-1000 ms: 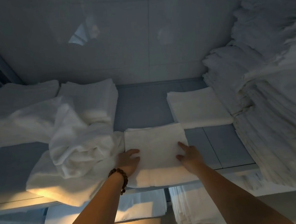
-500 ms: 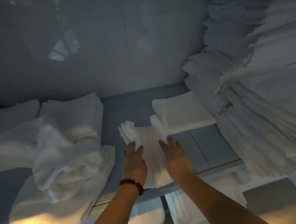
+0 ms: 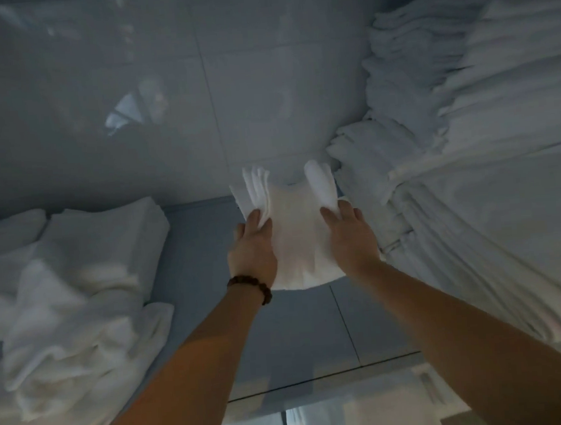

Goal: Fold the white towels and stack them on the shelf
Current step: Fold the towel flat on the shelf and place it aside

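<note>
Two bare forearms reach up from below, a bead bracelet (image 3: 251,285) on the left wrist. The left hand (image 3: 252,250) and right hand (image 3: 350,237) clasp a folded towel (image 3: 297,231) by its two sides, holding it above the grey shelf (image 3: 207,283). Its edges curl up past the fingertips. Loose towels (image 3: 69,293) lie left, a tall stack (image 3: 477,152) right, the tiled wall (image 3: 198,102) behind
</note>
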The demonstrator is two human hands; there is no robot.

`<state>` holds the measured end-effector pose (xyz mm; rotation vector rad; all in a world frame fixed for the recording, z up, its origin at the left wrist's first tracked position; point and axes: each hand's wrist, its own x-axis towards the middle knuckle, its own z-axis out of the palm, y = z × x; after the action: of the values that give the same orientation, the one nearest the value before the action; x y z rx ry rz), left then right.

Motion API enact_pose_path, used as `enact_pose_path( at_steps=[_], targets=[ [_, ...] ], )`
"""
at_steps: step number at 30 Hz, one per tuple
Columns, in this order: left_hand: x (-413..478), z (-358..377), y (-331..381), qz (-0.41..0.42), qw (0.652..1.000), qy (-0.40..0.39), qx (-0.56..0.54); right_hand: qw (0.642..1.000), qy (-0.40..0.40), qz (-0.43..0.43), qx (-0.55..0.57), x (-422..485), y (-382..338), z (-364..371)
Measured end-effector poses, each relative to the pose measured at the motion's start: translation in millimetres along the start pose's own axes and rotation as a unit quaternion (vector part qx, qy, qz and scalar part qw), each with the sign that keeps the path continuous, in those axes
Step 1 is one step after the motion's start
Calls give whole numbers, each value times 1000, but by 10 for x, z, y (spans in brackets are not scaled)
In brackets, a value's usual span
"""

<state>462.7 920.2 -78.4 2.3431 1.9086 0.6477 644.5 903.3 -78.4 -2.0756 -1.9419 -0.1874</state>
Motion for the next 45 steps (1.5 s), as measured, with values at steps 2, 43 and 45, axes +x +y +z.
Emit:
enact_pose_path(
  at_steps=[2,43,45],
  targets=[
    [168,170,118,-6,1000,-6,22,1000,-13,-6,-4,151,268,63],
    [-694,59,337,-119,986,-75,-92,961,-161,5,226,-379,444,-11],
    [-844,-22,254,-155,980,-59,-107,955,-159,-6,251,-500,322,0]
  ],
)
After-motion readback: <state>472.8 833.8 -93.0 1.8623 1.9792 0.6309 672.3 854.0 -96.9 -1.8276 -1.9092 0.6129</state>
